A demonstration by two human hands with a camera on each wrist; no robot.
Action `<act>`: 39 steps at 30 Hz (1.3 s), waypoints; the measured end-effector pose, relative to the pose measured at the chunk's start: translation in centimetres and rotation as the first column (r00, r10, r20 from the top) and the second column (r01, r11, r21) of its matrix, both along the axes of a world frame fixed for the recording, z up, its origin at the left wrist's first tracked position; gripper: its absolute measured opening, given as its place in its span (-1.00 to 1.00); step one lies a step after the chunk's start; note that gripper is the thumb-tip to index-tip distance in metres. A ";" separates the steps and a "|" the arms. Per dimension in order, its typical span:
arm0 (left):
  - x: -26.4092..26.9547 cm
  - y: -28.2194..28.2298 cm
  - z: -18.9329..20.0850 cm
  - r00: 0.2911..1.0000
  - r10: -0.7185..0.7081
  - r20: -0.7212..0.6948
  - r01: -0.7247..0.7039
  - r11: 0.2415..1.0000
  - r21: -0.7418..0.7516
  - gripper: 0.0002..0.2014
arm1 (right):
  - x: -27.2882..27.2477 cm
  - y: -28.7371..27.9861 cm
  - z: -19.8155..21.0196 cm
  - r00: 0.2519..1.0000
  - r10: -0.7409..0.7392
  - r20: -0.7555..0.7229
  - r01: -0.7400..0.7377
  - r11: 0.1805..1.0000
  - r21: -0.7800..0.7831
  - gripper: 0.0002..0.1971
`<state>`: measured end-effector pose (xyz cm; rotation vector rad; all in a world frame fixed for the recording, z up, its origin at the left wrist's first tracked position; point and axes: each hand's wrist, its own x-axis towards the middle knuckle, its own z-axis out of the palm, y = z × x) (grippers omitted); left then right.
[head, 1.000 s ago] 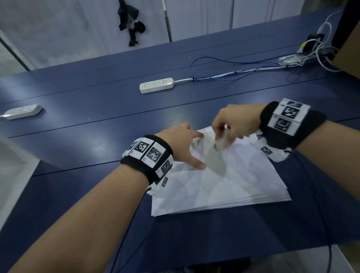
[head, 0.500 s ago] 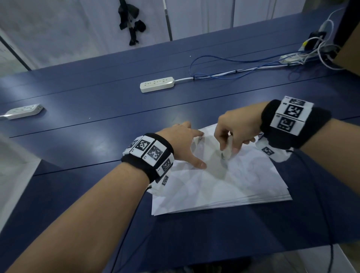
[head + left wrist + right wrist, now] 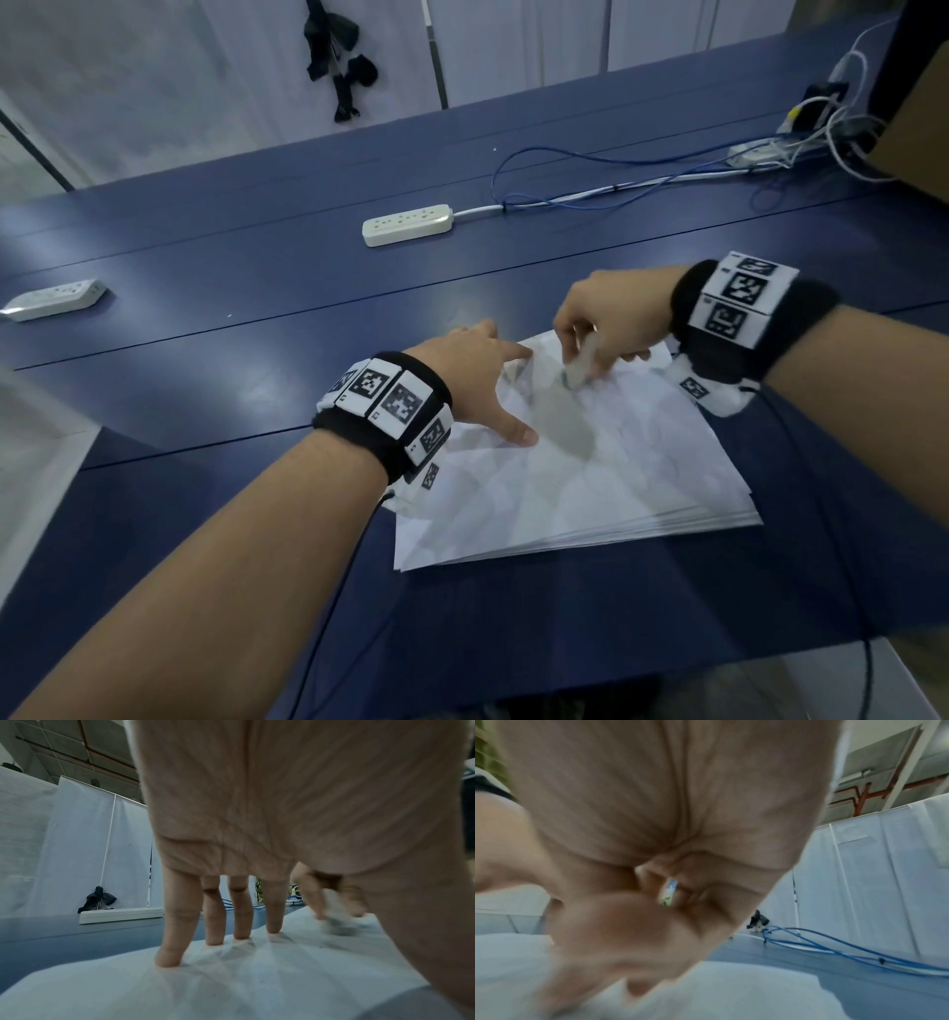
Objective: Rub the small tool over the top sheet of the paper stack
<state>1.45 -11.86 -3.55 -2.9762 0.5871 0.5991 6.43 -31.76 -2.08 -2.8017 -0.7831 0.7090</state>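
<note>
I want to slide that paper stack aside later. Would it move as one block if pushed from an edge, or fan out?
The paper stack would probably fan out: its near edges already look splayed. The top sheet looks creased and likely floppy. The left hand presses it with straight fingers, which hints it shifts easily.

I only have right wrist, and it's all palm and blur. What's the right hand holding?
Observer: In the head view the right hand pinches a small whitish block, likely an eraser, with its lower end on the paper.
Operator: Left hand?
Observer: The left hand is on the paper's left part, with fingers straight and tips pressing down.
Operator: Single sheet?
Observer: No, it's a stack. Layered edges show along its near side in the head view.
Operator: Anything close by?
Observer: A power strip lies farther back on the table, apart from the paper.
</note>
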 end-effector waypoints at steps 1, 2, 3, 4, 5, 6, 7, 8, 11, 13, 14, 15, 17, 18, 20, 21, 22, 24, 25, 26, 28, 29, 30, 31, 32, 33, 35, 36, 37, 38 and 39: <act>0.0 0.0 0.0 1.000 -0.001 0.000 0.001 1.000 0.002 -0.02 | 0.5 0.3 0.0 0.997 -0.064 0.054 0.062 0.997 0.041 -0.78; 0.0 0.0 0.0 1.000 0.000 -0.001 0.000 1.000 0.003 -0.02 | 0.8 0.5 -0.1 0.989 -0.114 0.099 0.107 0.992 0.073 -0.80; 0.0 0.0 0.0 1.000 0.000 -0.002 0.000 1.000 0.003 -0.03 | 0.8 0.5 -0.1 0.983 -0.131 0.131 0.120 0.989 0.091 -0.83; 0.0 0.1 0.0 1.000 0.000 -0.003 0.000 1.000 0.003 -0.03 | 0.8 0.4 0.0 0.983 -0.119 0.137 0.106 0.990 0.094 -0.86; 0.0 0.0 0.0 1.000 0.000 -0.007 0.000 1.000 0.002 -0.03 | 0.6 0.2 0.0 0.990 -0.083 0.116 0.074 0.994 0.083 -0.87; 0.0 0.0 0.0 1.000 0.002 -0.010 -0.002 1.000 0.000 -0.02 | 0.2 0.0 0.1 0.997 -0.030 0.069 0.027 0.998 0.053 -0.87; 0.0 0.0 0.0 1.000 0.003 -0.010 -0.003 1.000 -0.002 -0.01 | -0.3 -0.2 0.4 1.000 0.021 0.001 -0.021 1.000 0.005 -0.87; 0.0 0.1 -0.1 1.000 0.004 -0.008 -0.004 1.000 0.001 0.00 | -0.7 -0.2 0.5 0.996 0.059 -0.068 -0.062 0.997 -0.046 -0.86; 0.1 0.1 -0.1 1.000 0.003 -0.003 -0.003 1.000 0.004 0.02 | -0.5 0.2 0.6 0.995 0.080 -0.063 -0.087 0.990 -0.110 -0.81; 0.1 0.0 -0.1 1.000 0.000 -0.003 0.000 1.000 0.002 0.01 | 0.2 0.6 0.3 0.996 -0.015 0.083 0.018 0.999 -0.031 -0.79; 0.0 0.0 -0.1 1.000 0.001 -0.005 -0.001 1.000 0.000 0.00 | 0.6 0.6 0.1 0.986 -0.067 0.152 0.066 0.998 0.012 -0.82; 0.0 0.0 0.0 1.000 0.002 -0.007 -0.002 1.000 -0.001 -0.01 | 0.7 0.6 0.0 0.977 -0.090 0.193 0.084 0.996 0.043 -0.84; 0.0 0.1 -0.1 1.000 0.002 -0.008 -0.002 1.000 -0.005 -0.01 | 0.4 0.0 -0.1 0.983 -0.072 0.166 0.061 0.995 0.074 -0.88; 0.0 0.1 -0.1 1.000 0.004 -0.007 -0.004 1.000 -0.008 0.00 | 0.0 -0.3 0.0 0.994 -0.033 0.106 0.026 0.998 0.064 -0.89; 0.1 0.1 -0.2 1.000 0.008 -0.008 -0.008 1.000 -0.011 0.02 | -1.0 -0.8 0.2 0.996 0.054 -0.075 -0.055 0.998 -0.017 -0.88; 0.1 0.1 -0.2 1.000 0.009 -0.007 -0.009 1.000 -0.012 0.02 | -1.3 -0.9 0.3 0.985 0.080 -0.150 -0.091 0.994 -0.066 -0.86; 0.1 0.1 -0.2 1.000 0.009 -0.007 -0.009 1.000 -0.013 0.03 | -1.4 -0.8 0.3 0.980 0.092 -0.179 -0.111 0.989 -0.095 -0.85; 0.0 0.1 -0.2 1.000 0.003 -0.007 -0.003 1.000 -0.011 0.02 | -0.7 -0.4 0.2 0.992 0.075 -0.098 -0.084 0.993 -0.085 -0.80; 0.0 0.0 -0.1 1.000 -0.002 -0.006 0.002 1.000 -0.008 0.01 | -0.2 -0.1 0.2 0.999 0.034 -0.019 -0.035 0.998 -0.044 -0.78; 0.1 0.0 -0.1 1.000 -0.004 -0.007 0.004 1.000 -0.005 0.01 | 0.3 0.2 0.1 0.998 -0.022 0.062 0.022 1.000 0.003 -0.78; 0.1 0.0 0.0 1.000 -0.004 -0.009 0.004 1.000 -0.003 0.00 | 0.9 0.3 -0.2 0.981 -0.076 0.176 0.066 0.996 0.059 -0.86; 0.1 0.0 -0.1 1.000 -0.003 -0.009 0.003 1.000 -0.003 0.01 | 0.9 0.1 -0.4 0.980 -0.063 0.187 0.050 0.996 0.070 -0.88; 0.1 0.0 -0.1 1.000 -0.001 -0.010 0.000 1.000 -0.005 0.01 | 0.8 -0.1 -0.6 0.985 -0.036 0.169 0.025 0.997 0.071 -0.85; 0.1 0.1 -0.1 1.000 0.003 -0.009 -0.003 1.000 -0.008 0.02 | 0.4 -0.5 -0.6 0.992 -0.001 0.122 -0.006 0.998 0.057 -0.82; 0.2 0.1 -0.2 1.000 0.005 -0.007 -0.005 1.000 -0.010 0.03 | -0.2 -0.7 -0.4 0.998 0.042 0.051 -0.043 0.999 0.024 -0.80; 0.2 0.1 -0.2 1.000 0.007 -0.005 -0.007 1.000 -0.010 0.04 | -0.7 -0.9 -0.3 0.996 0.084 -0.023 -0.084 0.996 -0.018 -0.81; 0.2 0.1 -0.2 1.000 0.006 -0.006 -0.007 1.000 -0.009 0.05 | -1.1 -1.1 -0.1 0.986 0.131 -0.100 -0.138 0.988 -0.068 -0.87; 0.2 0.1 -0.3 1.000 0.005 -0.009 -0.005 1.000 -0.010 0.04 | -1.0 -1.0 -0.1 0.988 0.125 -0.094 -0.132 0.989 -0.069 -0.86; 0.2 0.1 -0.3 1.000 0.003 -0.011 -0.003 1.000 -0.010 0.03 | -0.5 -0.8 -0.2 0.994 0.094 -0.053 -0.097 0.994 -0.056 -0.82; 0.2 0.0 -0.2 1.000 0.001 -0.010 -0.001 1.000 -0.009 0.03 | -0.2 -0.4 -0.2 0.999 0.043 0.015 -0.043 0.999 -0.026 -0.80; 0.2 0.0 -0.1 1.000 0.001 -0.010 -0.001 1.000 -0.007 0.02 | 0.2 -0.1 -0.3 0.996 -0.013 0.091 0.012 1.000 0.005 -0.80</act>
